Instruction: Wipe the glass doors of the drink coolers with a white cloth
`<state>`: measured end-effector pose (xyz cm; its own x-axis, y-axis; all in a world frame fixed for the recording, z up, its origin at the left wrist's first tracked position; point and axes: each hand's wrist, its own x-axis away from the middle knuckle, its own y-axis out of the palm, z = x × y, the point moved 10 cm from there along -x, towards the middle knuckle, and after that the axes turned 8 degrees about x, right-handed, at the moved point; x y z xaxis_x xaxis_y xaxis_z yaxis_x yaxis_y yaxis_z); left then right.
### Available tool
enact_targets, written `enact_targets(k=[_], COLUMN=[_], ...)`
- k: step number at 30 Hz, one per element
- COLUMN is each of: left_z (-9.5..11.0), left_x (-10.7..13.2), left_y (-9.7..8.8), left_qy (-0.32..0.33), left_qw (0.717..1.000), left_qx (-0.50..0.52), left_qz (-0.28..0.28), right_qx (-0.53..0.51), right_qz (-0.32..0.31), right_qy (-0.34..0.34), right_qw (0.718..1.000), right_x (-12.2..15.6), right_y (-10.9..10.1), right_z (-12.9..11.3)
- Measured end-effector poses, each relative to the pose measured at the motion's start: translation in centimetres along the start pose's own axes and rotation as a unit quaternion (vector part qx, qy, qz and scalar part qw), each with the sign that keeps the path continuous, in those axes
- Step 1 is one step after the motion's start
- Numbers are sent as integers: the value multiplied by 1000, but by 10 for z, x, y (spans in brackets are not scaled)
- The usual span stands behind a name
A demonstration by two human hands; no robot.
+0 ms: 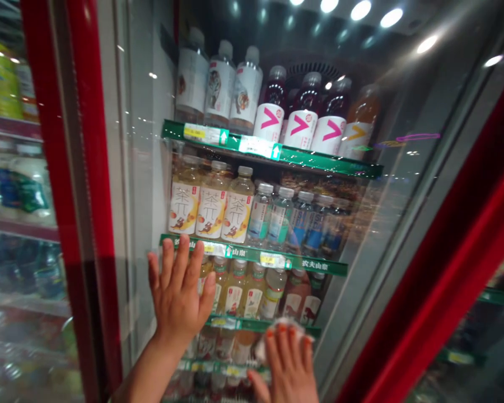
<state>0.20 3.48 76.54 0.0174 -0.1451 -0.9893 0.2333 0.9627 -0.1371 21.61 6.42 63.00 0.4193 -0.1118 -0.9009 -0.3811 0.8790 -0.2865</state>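
A glass door (140, 184) of a drinks cooler stands in front of me. My left hand (180, 299) lies against the glass at lower left, fingers spread, with nothing in it. Lower and to the right, my right hand (290, 366) presses a crumpled white cloth or tissue (262, 349) on the pane under its stretched fingers. Part of the cloth is hidden by that hand. Behind the glass, tea bottles with white labels (210, 207) stand on a green-edged shelf (319, 264) just above my left hand.
Dark purple bottles (303, 120) and clear bottles with animal labels (218, 84) stand on the top shelf. Smaller bottles (235, 291) fill the shelf below. Red door frames (90, 168) border the glass on both sides. Another cooler (19, 224) with bottles is at left.
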Motion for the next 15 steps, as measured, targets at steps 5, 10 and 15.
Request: enact_targets(k=[5, 10, 15], left_z=[-6, -23, -26], left_x=[26, 69, 78], left_y=[-3, -2, -5], left_qy=[-44, -76, -64], left_qw=[998, 995, 995], left_qx=[-33, -39, -12], left_qz=[35, 41, 74], right_qx=[42, -27, 24], right_qz=[-18, -2, 1], right_qy=[254, -92, -88], right_qw=[966, 995, 996], right_x=[-72, -85, -98], right_y=[-14, -2, -14], right_z=[102, -33, 5])
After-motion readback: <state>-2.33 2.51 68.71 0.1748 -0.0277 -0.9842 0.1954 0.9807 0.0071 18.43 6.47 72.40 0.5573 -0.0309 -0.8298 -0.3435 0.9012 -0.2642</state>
